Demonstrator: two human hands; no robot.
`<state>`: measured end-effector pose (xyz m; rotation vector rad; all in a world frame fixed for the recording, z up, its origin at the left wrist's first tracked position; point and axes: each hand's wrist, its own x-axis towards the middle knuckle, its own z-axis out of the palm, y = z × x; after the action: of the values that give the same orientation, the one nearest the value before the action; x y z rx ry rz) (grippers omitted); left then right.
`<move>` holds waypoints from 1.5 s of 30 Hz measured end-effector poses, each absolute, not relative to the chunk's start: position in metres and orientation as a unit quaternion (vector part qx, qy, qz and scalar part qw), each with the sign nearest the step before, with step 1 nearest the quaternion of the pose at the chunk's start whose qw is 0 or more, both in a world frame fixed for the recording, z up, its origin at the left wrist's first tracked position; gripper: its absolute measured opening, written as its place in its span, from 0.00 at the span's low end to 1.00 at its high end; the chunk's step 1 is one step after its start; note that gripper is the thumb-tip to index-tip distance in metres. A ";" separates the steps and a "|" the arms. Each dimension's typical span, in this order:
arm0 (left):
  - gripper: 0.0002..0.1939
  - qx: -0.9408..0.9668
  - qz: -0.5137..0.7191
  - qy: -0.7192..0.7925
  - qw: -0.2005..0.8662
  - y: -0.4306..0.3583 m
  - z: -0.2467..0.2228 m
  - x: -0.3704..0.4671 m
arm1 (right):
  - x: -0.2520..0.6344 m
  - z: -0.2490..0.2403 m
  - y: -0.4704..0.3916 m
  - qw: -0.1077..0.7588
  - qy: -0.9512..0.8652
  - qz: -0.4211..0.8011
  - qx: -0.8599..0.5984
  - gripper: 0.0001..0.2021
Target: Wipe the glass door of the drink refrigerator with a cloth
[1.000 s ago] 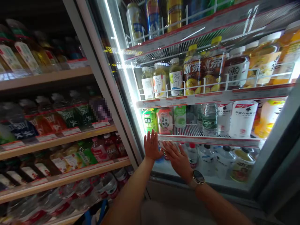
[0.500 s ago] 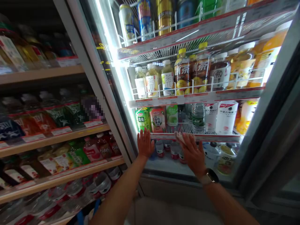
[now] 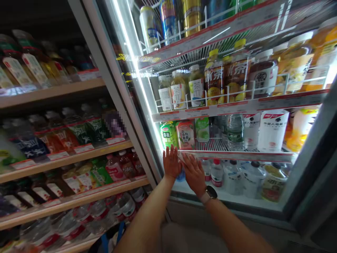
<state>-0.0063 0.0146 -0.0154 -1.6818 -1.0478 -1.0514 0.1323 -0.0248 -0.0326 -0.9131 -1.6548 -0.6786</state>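
My left hand (image 3: 172, 163) lies flat with fingers stretched upward, against what looks like the cooler's glass front, near the lower left. Just right of it, my right hand (image 3: 194, 174), with a watch (image 3: 211, 192) on the wrist, presses a thin white cloth (image 3: 181, 155) under its fingers. Most of the cloth is hidden; whether it is cloth or paper I cannot tell. The fingertips of both hands nearly meet in front of the price strip (image 3: 237, 154). Above them, behind the front, stand a green drink carton (image 3: 169, 135) and a red tea carton (image 3: 185, 135).
Several bottled drinks (image 3: 214, 79) fill the lit cooler's shelves, with cans (image 3: 150, 30) higher up. Water bottles (image 3: 217, 173) stand at the bottom. At the left, wooden shelves (image 3: 65, 154) hold more bottles, divided from the cooler by a metal frame (image 3: 118, 95).
My right hand has moved left with the cloth, up beside my left hand. The view has shifted slightly, while my left hand stays by the same cartons.
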 end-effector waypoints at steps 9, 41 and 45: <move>0.32 -0.680 -0.433 -0.405 0.431 0.012 -0.009 -0.006 | 0.204 -0.019 -0.036 0.476 -0.699 -0.320 -0.427 0.30; 0.31 -0.662 -0.428 -0.420 0.450 0.016 -0.016 -0.006 | 0.108 -0.035 -0.018 0.578 -0.666 -0.259 -0.395 0.26; 0.31 -0.669 -0.440 -0.405 0.442 0.012 -0.007 -0.005 | 0.124 -0.021 -0.031 0.535 -0.706 -0.247 -0.393 0.26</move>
<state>-0.0046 0.0125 -0.0069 -1.6611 -1.0045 -1.0912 0.1235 -0.0314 -0.0210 -0.9356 -1.6819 -0.5894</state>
